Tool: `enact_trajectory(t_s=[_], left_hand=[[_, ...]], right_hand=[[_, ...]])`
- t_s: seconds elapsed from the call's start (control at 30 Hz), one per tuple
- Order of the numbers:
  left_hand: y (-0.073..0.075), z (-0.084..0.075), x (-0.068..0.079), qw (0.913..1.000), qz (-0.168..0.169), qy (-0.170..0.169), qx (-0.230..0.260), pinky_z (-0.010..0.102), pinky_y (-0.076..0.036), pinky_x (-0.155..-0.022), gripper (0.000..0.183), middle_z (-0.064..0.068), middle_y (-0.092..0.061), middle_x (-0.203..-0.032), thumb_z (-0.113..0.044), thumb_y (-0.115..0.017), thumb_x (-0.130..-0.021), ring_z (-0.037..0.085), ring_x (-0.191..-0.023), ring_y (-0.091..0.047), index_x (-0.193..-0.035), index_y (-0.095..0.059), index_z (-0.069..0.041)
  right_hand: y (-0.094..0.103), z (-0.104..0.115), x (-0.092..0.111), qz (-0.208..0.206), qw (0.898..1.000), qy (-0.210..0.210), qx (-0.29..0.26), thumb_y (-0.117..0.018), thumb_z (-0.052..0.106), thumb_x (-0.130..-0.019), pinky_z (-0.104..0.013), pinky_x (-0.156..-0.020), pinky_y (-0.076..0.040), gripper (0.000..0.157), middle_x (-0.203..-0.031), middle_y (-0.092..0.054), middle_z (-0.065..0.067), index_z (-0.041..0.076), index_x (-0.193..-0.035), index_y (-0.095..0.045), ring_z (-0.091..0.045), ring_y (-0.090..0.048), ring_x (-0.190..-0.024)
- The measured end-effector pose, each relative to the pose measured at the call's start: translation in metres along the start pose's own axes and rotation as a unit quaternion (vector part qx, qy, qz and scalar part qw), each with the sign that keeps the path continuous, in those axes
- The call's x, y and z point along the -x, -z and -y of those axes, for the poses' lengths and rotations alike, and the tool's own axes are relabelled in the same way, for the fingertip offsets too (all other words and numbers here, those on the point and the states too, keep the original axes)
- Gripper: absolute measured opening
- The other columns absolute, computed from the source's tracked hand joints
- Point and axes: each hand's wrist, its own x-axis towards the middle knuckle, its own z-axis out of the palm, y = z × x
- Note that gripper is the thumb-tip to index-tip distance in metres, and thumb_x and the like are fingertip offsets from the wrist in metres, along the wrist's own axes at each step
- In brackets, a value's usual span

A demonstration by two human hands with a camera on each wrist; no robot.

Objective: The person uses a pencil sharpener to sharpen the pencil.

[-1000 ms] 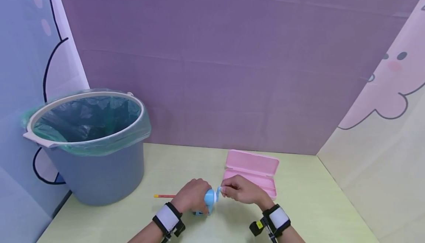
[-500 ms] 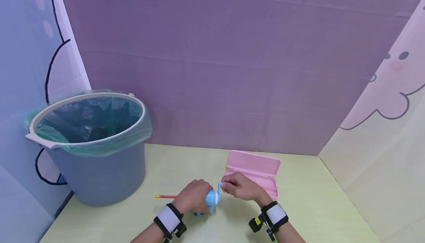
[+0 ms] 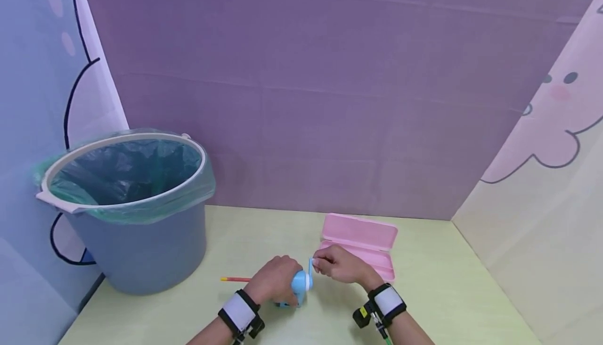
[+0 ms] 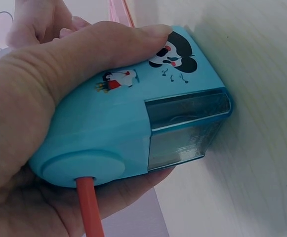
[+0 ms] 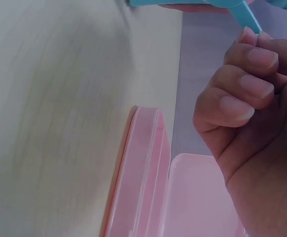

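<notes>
A light-blue crank pencil sharpener (image 4: 108, 113) with cartoon prints and a clear shavings drawer (image 4: 183, 133) stands on the table. My left hand (image 3: 277, 281) grips it around the top, thumb along one printed side. A red pencil (image 4: 89, 205) sticks into the round hole on its face; in the head view the pencil's yellow-tipped end (image 3: 229, 279) points left. On the opposite side, my right hand (image 3: 341, 266) pinches the end of the sharpener's crank handle (image 5: 247, 19) between thumb and index finger, other fingers curled. The crank stands upward in the head view.
An open pink pencil case (image 3: 359, 232) lies just behind my right hand, lid toward the wall. A large grey-blue bin (image 3: 151, 251) with a green liner bag stands at the left. A purple backdrop (image 3: 301, 99) closes off the table's far side.
My right hand has shifted slightly up along with the crank handle, which now stands straighter above the sharpener. The left hand keeps its grip, and the pencil stays in the hole.
</notes>
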Motion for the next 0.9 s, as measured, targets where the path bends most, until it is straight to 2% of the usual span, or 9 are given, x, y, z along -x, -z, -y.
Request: enact_trajectory(t_s=[0.37, 0.5, 0.63, 0.73, 0.9], left_hand=[[-0.002, 0.002, -0.001, 0.9999, -0.003, 0.011, 0.007, 0.028, -0.047, -0.064, 0.040, -0.008, -0.056, -0.075, -0.029, -0.093, -0.057, 0.010, -0.069, -0.051, -0.087, -0.069, -0.016], [-0.004, 0.002, -0.001, 0.9999, -0.002, 0.007, 0.009, 0.028, -0.046, -0.063, 0.039, -0.009, -0.057, -0.074, -0.029, -0.093, -0.057, 0.009, -0.067, -0.051, -0.086, -0.069, -0.017], [-0.003, 0.002, 0.000, 0.9999, -0.003, 0.010, 0.009, 0.028, -0.047, -0.064, 0.041, -0.008, -0.057, -0.075, -0.028, -0.093, -0.057, 0.010, -0.068, -0.051, -0.088, -0.069, -0.016], [-0.001, 0.001, 0.000, 1.0000, -0.006, 0.007, 0.004, 0.028, -0.047, -0.063, 0.041, -0.008, -0.057, -0.075, -0.028, -0.093, -0.057, 0.010, -0.068, -0.052, -0.088, -0.069, -0.015], [-0.001, 0.000, 0.000, 1.0000, -0.005, 0.000, 0.000, 0.029, -0.047, -0.063, 0.041, -0.007, -0.058, -0.075, -0.029, -0.092, -0.058, 0.010, -0.068, -0.052, -0.088, -0.069, -0.015]], right_hand=[[-0.003, -0.007, -0.002, -0.002, 1.000, -0.001, 0.012, -0.049, 0.018, -0.103, -0.018, -0.056, -0.034, 0.030, -0.067, -0.048, 0.008, 0.000, -0.085, -0.065, -0.002, -0.041, -0.058], [-0.005, 0.001, 0.000, -0.006, 1.000, -0.002, 0.013, -0.049, 0.010, -0.102, -0.018, -0.056, -0.033, 0.026, -0.066, -0.049, 0.000, 0.005, -0.082, -0.063, -0.003, -0.039, -0.057], [-0.006, 0.000, -0.002, -0.005, 1.000, 0.004, 0.025, -0.048, 0.008, -0.102, -0.018, -0.055, -0.033, 0.025, -0.066, -0.049, 0.002, 0.005, -0.082, -0.063, -0.003, -0.039, -0.057], [-0.007, -0.010, -0.004, -0.001, 0.999, 0.002, 0.037, -0.049, 0.010, -0.102, -0.018, -0.055, -0.033, 0.024, -0.067, -0.047, 0.010, 0.005, -0.084, -0.065, -0.002, -0.040, -0.057], [-0.010, -0.014, -0.004, 0.003, 0.998, 0.006, 0.054, -0.049, 0.006, -0.100, -0.017, -0.055, -0.032, 0.021, -0.066, -0.044, 0.011, 0.003, -0.087, -0.065, 0.000, -0.038, -0.057]])
